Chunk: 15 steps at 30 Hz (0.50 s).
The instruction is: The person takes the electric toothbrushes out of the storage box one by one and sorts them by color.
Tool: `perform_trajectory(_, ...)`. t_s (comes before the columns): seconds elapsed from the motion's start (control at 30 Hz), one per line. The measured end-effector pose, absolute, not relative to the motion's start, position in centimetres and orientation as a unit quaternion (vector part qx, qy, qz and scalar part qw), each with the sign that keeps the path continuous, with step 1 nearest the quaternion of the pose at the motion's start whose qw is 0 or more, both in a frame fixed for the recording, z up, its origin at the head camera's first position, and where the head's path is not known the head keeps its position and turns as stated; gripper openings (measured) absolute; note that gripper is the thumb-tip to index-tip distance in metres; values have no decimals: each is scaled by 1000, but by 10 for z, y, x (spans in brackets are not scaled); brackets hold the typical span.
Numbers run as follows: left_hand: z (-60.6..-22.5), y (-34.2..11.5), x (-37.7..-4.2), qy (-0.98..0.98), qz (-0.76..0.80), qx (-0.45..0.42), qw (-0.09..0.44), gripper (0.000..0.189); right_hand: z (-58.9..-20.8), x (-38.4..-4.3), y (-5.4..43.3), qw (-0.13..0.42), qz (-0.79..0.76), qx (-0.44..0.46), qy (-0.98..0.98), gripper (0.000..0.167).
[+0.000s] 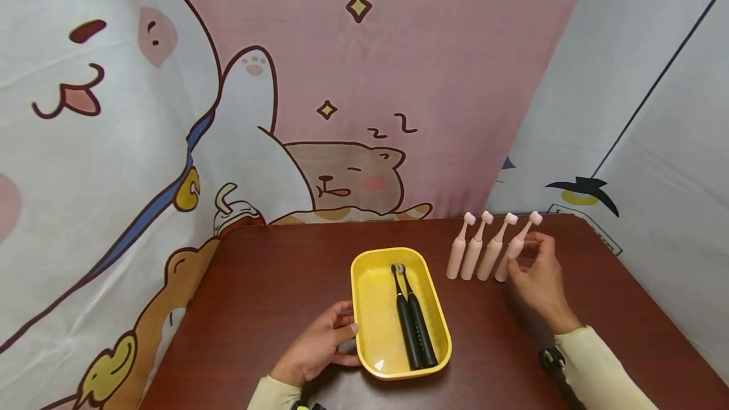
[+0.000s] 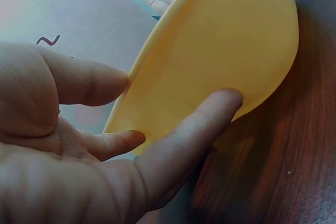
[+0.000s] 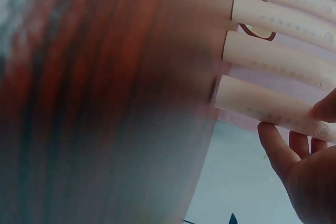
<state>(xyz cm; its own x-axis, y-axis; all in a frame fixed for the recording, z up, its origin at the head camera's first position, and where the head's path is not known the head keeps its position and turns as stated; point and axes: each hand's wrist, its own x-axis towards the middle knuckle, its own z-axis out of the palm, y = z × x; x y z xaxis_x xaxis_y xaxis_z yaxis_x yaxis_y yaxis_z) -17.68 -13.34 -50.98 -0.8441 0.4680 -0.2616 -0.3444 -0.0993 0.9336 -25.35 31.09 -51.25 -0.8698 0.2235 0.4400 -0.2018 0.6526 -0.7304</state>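
My right hand (image 1: 538, 277) pinches the rightmost pale pink electric toothbrush (image 1: 515, 247) by its handle, between thumb and fingers. It leans slightly to the right; whether its base touches the table I cannot tell. Beside it, to the left, more such pink toothbrushes (image 1: 474, 248) stand upright in a row. My left hand (image 1: 320, 341) touches the left side of a yellow tray (image 1: 370, 334). In the left wrist view, its fingertips rest against the tray's outer wall (image 2: 226, 40) and rim. Inside the tray, two black electric toothbrushes (image 1: 411, 328) lie side by side, heads toward the far end.
The tray and toothbrushes are on a dark reddish-brown wooden table (image 1: 256, 283). Behind the table hangs a pink and white cartoon cloth (image 1: 444, 81), close to the back edge, where the pink toothbrushes stand. Another pale cloth (image 1: 672, 176) borders the right side.
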Motion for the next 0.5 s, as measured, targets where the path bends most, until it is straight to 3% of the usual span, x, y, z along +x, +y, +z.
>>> perform_trajectory(0.5,-511,-133,-179,607,744,50,277,58,-517,-258,308,269,405,7,-874,62)
